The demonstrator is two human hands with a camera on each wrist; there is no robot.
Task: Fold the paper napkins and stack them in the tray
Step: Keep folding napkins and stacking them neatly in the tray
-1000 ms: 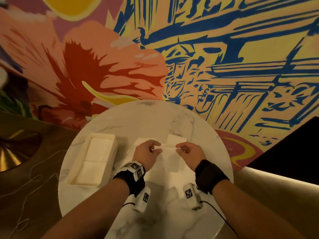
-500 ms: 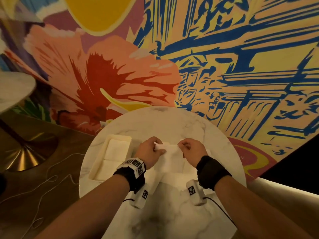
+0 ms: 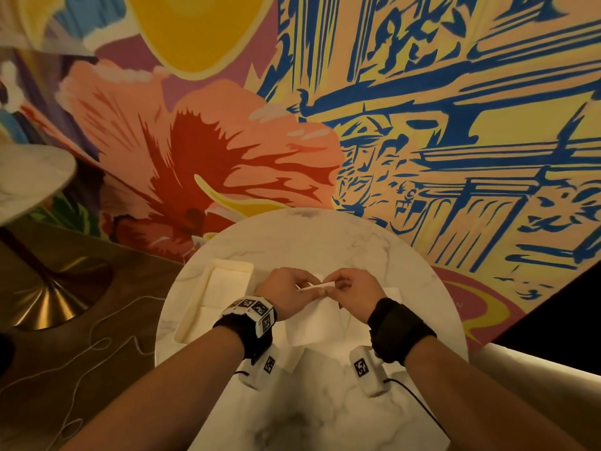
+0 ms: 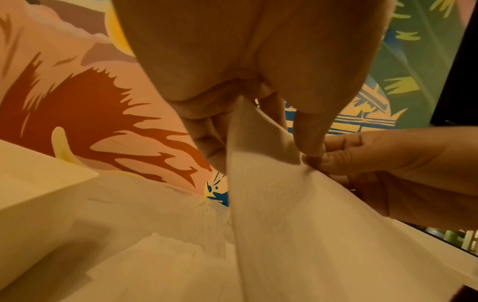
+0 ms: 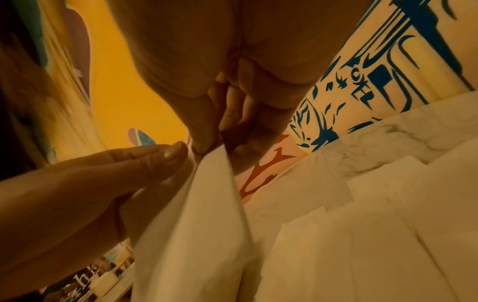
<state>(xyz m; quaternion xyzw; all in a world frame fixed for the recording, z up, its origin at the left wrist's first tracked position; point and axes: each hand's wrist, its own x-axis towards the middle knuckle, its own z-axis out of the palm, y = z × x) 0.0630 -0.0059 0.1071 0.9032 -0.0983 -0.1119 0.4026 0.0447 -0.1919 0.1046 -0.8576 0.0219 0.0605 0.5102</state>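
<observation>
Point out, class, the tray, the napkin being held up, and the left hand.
tray (image 3: 195, 315): head view, its left rim.
napkin (image 3: 317, 317): head view, hanging sheet below both hands.
left hand (image 3: 286, 296): head view, back of the hand.

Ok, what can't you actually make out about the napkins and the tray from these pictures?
- How many folded napkins lie in the tray: head view, too small, and the left hand and wristband cover its near right corner.
- How many loose napkins remain on the table: both forearms hide part.
- The held napkin, its fold count: wrist views show only hanging layers.
- The right hand, its fingertips: curled under.
</observation>
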